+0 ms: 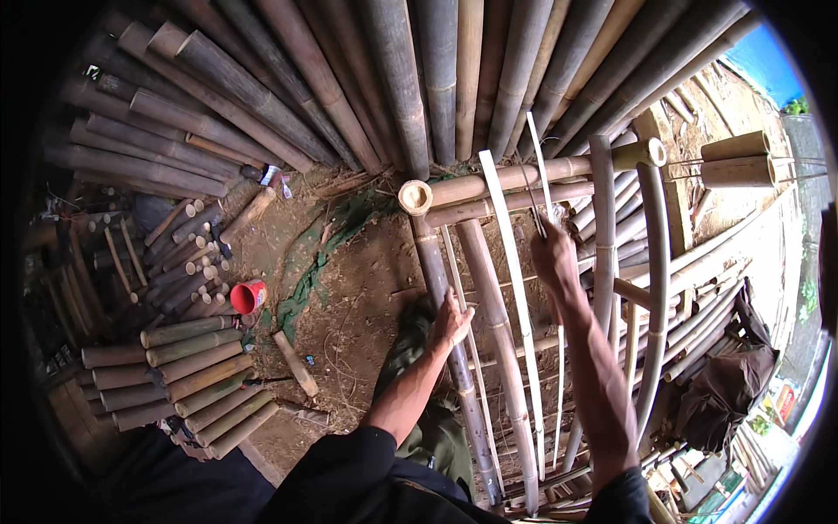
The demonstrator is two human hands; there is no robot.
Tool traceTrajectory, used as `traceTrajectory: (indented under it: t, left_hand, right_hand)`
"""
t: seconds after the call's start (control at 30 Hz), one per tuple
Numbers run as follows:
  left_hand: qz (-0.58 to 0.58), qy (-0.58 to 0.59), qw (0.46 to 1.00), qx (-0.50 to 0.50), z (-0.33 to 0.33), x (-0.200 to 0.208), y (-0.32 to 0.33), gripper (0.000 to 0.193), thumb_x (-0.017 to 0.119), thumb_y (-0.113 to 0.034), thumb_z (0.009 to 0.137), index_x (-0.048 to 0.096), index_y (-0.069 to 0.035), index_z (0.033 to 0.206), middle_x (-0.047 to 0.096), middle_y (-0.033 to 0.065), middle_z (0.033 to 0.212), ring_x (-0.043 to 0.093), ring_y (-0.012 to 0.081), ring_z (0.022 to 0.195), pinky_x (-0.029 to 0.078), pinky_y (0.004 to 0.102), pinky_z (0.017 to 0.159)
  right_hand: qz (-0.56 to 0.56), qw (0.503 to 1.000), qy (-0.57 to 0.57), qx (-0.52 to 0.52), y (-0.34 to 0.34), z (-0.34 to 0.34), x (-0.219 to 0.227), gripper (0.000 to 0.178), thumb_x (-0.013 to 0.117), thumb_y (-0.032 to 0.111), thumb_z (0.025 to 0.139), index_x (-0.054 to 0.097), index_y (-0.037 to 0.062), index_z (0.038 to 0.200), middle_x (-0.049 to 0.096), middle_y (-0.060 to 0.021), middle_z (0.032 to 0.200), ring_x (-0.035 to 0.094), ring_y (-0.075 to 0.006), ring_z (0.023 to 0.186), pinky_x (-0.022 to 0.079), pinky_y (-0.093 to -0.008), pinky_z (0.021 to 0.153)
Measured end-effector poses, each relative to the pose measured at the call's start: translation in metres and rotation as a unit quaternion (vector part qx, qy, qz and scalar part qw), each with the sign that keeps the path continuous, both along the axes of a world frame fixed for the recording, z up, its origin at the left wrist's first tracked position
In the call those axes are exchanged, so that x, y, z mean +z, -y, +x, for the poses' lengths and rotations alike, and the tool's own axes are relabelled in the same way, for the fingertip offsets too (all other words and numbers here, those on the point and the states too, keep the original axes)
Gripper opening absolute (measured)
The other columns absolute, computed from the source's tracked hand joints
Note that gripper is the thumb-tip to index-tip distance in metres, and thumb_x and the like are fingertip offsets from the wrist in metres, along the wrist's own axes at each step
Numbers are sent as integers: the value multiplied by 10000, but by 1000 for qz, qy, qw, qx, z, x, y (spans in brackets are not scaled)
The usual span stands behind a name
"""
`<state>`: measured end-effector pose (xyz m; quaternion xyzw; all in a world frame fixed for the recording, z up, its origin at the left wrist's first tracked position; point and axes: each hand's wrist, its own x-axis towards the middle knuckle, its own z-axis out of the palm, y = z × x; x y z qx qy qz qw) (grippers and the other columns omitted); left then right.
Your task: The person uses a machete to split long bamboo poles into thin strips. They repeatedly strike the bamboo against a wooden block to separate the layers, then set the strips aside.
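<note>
Okay, left hand [454, 321] on bamboo frame [463, 187], can't tell if gripping; right hand [554, 253] closed round thin tool [533, 203] over frame, beside pale strip [538, 157].

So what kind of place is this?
Probably a bamboo workshop or yard: long poles lean in a row ahead, short cut pieces are stacked at left, and there's a bamboo frame near the middle.

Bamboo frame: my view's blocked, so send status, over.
Left hand on left pole of bamboo frame. Right hand gripping thin tool. Pale strips across frame, close beside right hand.
</note>
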<state>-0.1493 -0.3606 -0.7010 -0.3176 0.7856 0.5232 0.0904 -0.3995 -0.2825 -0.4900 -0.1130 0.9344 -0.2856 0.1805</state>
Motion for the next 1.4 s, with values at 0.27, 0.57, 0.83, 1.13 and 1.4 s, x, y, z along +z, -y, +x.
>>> traceTrajectory:
  t: [0.27, 0.57, 0.83, 1.13, 1.4]
  left_hand:
    - [-167, 161, 971, -53, -110, -20, 39, 959, 658, -249, 868, -29, -126, 1525, 529, 266, 1172, 619, 362, 953, 531, 450, 743]
    - [-159, 207, 965, -23, -127, -99, 20, 1048, 645, -67, 818, -122, -198, 1520, 514, 284, 1195, 643, 385, 898, 557, 429, 679]
    - [-119, 246, 960, -65, -99, -132, 54, 1037, 634, -72, 816, -138, -134, 1505, 591, 325, 1130, 659, 371, 967, 557, 355, 849]
    - [-134, 246, 955, -97, -107, -113, 57, 1084, 687, -135, 805, -146, -117, 1497, 609, 338, 1085, 634, 429, 997, 532, 424, 892]
    - [-96, 289, 944, -125, -119, -98, 61, 1020, 628, -77, 803, -117, -73, 1499, 579, 346, 1147, 621, 410, 1051, 538, 395, 909]
  right_hand:
    - [-24, 941, 244, -232, -150, 255, -79, 210, 497, 143, 898, 586, -17, 1001, 588, -87, 579, 577, -180, 476, 461, -345, 453]
    - [-58, 767, 399, -499, -218, 475, -48, 326, 522, 137, 904, 560, -23, 1185, 504, -24, 529, 495, -120, 407, 403, -277, 382]
    - [-92, 740, 422, -516, -223, 515, -38, 151, 555, 176, 920, 536, 30, 883, 517, -34, 541, 517, -134, 420, 424, -278, 387]
    - [-121, 692, 485, -521, -205, 520, -38, 339, 587, 123, 883, 540, 20, 1203, 523, -19, 616, 510, -109, 490, 432, -270, 447]
    - [46, 860, 397, -317, -211, 521, -58, 657, 592, 174, 822, 386, 71, 1437, 617, -191, 697, 625, -343, 593, 502, -446, 582]
